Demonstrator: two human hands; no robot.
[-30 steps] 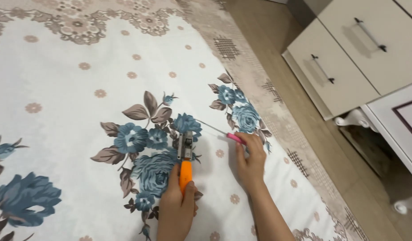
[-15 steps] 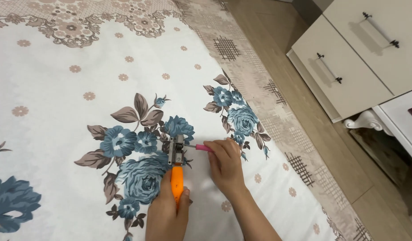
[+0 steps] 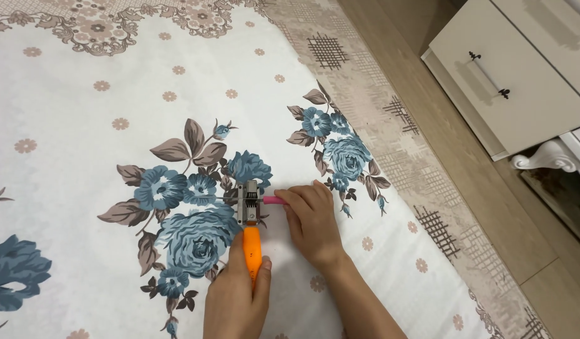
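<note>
My left hand [image 3: 236, 300] grips the orange handle of a small hand tool [image 3: 250, 226] with a grey metal head, held flat on a white cloth with blue flowers [image 3: 114, 94]. My right hand [image 3: 312, 220] pinches the pink handle of a thin metal needle tool [image 3: 271, 200]. Its thin shaft passes sideways through the metal head and sticks out on the left side. Both hands rest on the cloth, close together.
The cloth lies over a beige patterned carpet [image 3: 365, 81] on a wooden floor [image 3: 466, 157]. A cream drawer unit with dark handles [image 3: 510, 75] stands at the upper right, with a white curved furniture leg [image 3: 547, 158] beside it.
My right hand moved left with the pink-handled needle tool, bringing its shaft through the metal head of the orange tool. The view shifted slightly.
</note>
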